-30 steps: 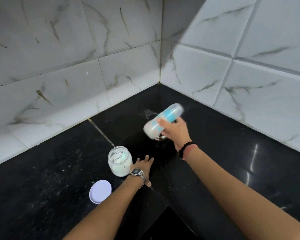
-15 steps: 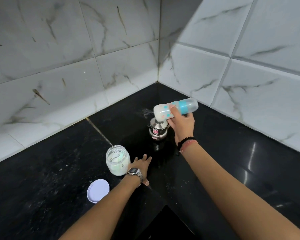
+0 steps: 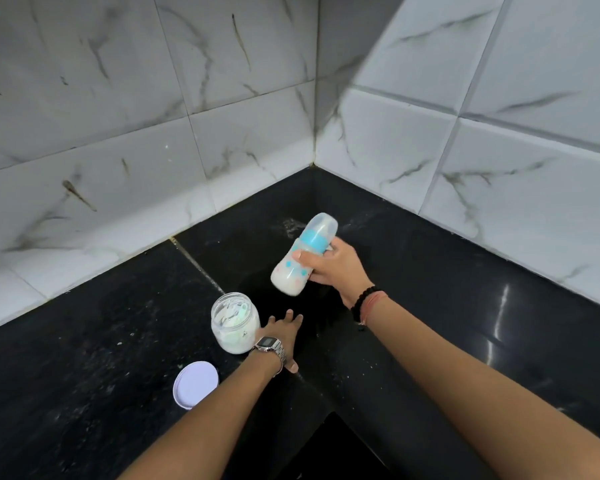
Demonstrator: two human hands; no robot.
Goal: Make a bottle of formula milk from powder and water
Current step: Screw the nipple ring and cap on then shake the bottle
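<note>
Bottle is being held tilted above the worktop by the right hand, fingers curled round its middle, cap end pointing up and away. Milk is being kept inside. Left hand is being rested flat, fingers straight, beside the open jar; lid is lying nearby.

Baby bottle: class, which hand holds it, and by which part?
The right hand grips the baby bottle around its middle, just below the blue collar. The left hand rests flat on the counter, holding nothing.
</note>
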